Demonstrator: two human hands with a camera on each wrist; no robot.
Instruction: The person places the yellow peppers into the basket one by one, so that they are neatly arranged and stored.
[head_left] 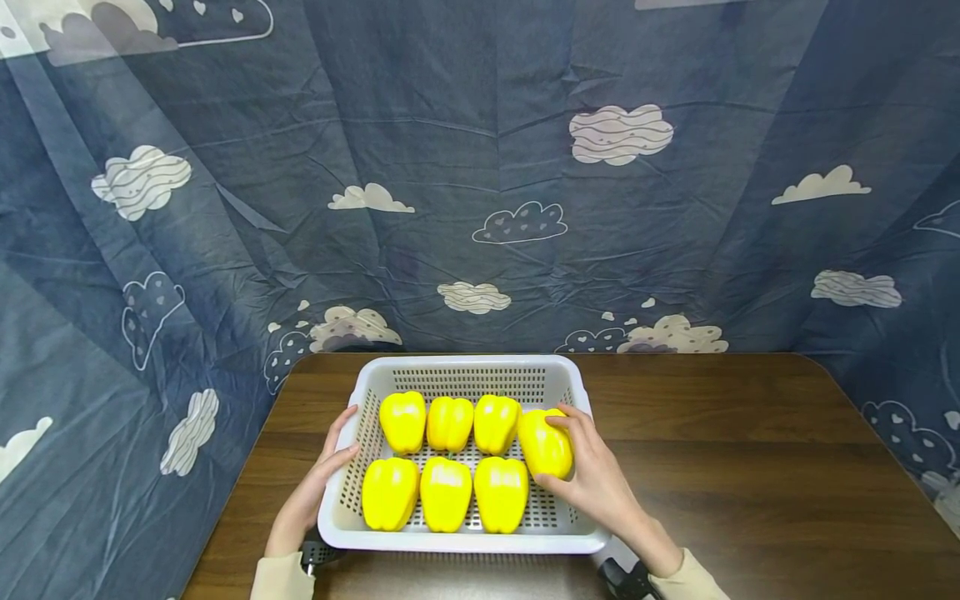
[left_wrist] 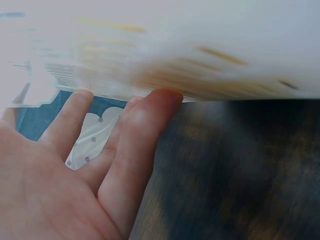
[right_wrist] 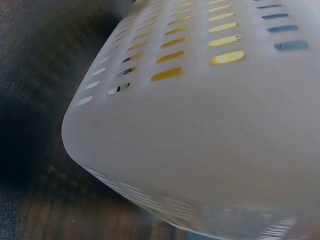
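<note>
A white perforated plastic basket (head_left: pixel 465 543) holds several yellow bell peppers in two rows, among them a front-left one (head_left: pixel 390 493) and a back-left one (head_left: pixel 402 422). My right hand (head_left: pixel 596 475) reaches over the basket's right side and grips a tilted yellow bell pepper (head_left: pixel 542 446) between thumb and fingers, at the right end of the back row. Against the basket's left side rests my left hand (head_left: pixel 311 487), its fingers fairly straight. The left wrist view shows those fingertips (left_wrist: pixel 167 95) touching the slotted wall. In the right wrist view the basket wall (right_wrist: pixel 190 140) hides the right hand.
The basket stands on a dark brown wooden table (head_left: pixel 720 450), near its left and back edges. Behind and beside the table hangs a blue cloth (head_left: pixel 450 125) printed with clouds. Black wrist straps (head_left: pixel 626 577) show near the sleeves.
</note>
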